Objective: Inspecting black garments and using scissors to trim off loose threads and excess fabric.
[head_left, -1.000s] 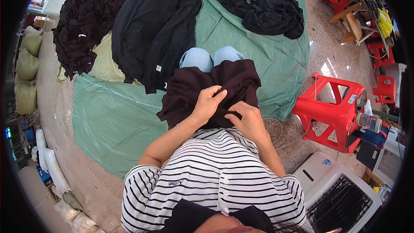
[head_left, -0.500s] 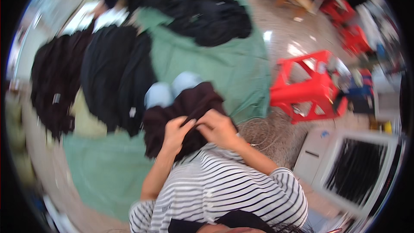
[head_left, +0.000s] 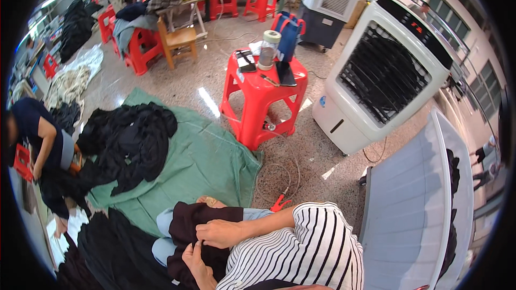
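Fingers (head_left: 201, 233) pinching cloth (head_left: 184, 224), dark maroon, plain, softly draped

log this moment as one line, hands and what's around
left hand: pinching dark maroon cloth | right hand: likewise | hands: close together | around: green tarp, dark garment pile, red stool

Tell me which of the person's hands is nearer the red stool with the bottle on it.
Right. The right hand, at the dark cloth, is below the red stool in the picture; the left hand is lower and farther away.
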{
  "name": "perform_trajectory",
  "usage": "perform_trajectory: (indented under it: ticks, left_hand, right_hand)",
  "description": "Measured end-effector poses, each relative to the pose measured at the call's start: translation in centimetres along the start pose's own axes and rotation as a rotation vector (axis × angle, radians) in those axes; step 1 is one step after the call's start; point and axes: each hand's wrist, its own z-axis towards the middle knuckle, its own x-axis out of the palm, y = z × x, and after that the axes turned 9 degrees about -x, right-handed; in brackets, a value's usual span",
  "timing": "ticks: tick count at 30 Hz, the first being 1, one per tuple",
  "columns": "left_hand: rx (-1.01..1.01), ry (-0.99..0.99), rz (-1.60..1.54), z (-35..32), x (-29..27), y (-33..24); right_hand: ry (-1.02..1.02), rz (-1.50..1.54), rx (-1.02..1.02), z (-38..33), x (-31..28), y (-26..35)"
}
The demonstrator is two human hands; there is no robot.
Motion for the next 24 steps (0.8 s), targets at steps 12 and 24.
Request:
perform_trajectory:
  ticks: [12,24]
  left_hand:
    - [0.236,0.070,0.393,-1.9,0.4,-0.8]
    - [0.468,0.041,0.637,-1.7,-0.6,1.1]
  right_hand:
    - [-0.070,-0.043,0.061,-1.8,0.8,0.7]
    - [-0.058,0.212,0.082,-1.8,0.0,-0.3]
